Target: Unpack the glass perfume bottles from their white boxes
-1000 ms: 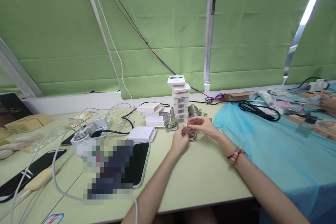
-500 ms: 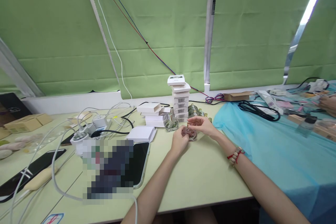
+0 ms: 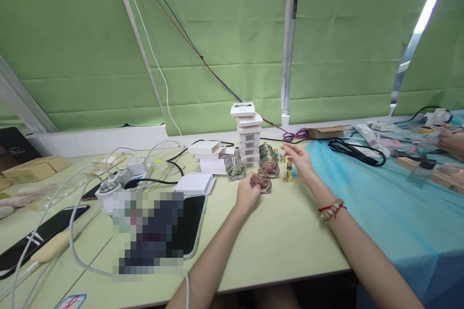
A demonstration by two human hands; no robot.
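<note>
My left hand (image 3: 248, 192) grips a small glass bottle (image 3: 264, 185) with reddish-brown contents, low on the table. Behind it stands another glass bottle (image 3: 270, 168) with similar contents, and a greenish one (image 3: 266, 151) farther back. Held off to the right, my right hand (image 3: 300, 160) has its fingers apart, with nothing seen in them. Several gold-coloured caps (image 3: 289, 174) lie by its fingertips. To the left of the held bottle is a clear glass bottle (image 3: 236, 170) with greenish contents.
A tall stack of white boxes (image 3: 249, 144) rises behind the bottles. More white boxes (image 3: 208, 157), a phone (image 3: 192, 227) and tangled white cables (image 3: 78, 222) lie to the left. Blue sheeting (image 3: 369, 203) covers the right side, where another person's hand (image 3: 451, 144) shows.
My right hand has left the bottle and moved right toward the gold caps, its fingers spreading. My left hand stays on the bottle. The bottles and caps behind are now uncovered.
</note>
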